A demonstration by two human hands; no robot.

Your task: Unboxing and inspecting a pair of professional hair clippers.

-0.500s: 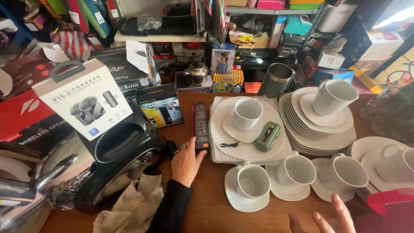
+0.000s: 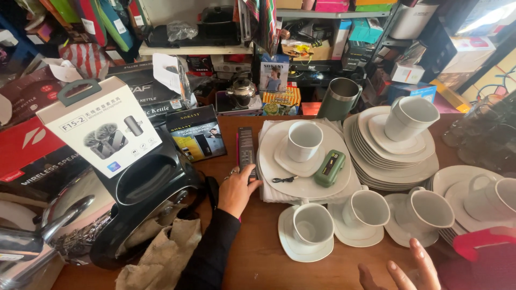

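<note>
Right hand: I see my right hand (image 2: pixel 404 270) at the bottom edge, fingers spread apart, holding nothing. The picture cuts off the palm.
Left hand: my left hand (image 2: pixel 236 189), in a black sleeve, reaches up the brown wooden table (image 2: pixel 258 252). Its fingertips (image 2: pixel 250 173) rest on the near end of the long flat black remote control with small buttons (image 2: pixel 246 146). I cannot tell if the fingers pinch it or only touch it.
Where the remote is: it lies flat on the table, just left of the big white plate (image 2: pixel 306 185) and just right of the dark box with a hair clipper picture (image 2: pixel 196 133).
Long way of the remote: it runs straight away from me, near end to far end.
Which hand is nearer: the left hand is on it; the right hand is well apart, low and to the right.
Near things: a small white cup on a white saucer (image 2: pixel 313 224) sits between the two hands.
On the plate: a white mug (image 2: pixel 303 140), a small green case (image 2: pixel 330 168) and a thin black cord (image 2: pixel 284 179).
Hard to see: my thumb hides the remote's near tip. The buttons are too small to make out.
Far back: a grey metal tumbler (image 2: pixel 338 99) stands in front of crowded shelves.
</note>
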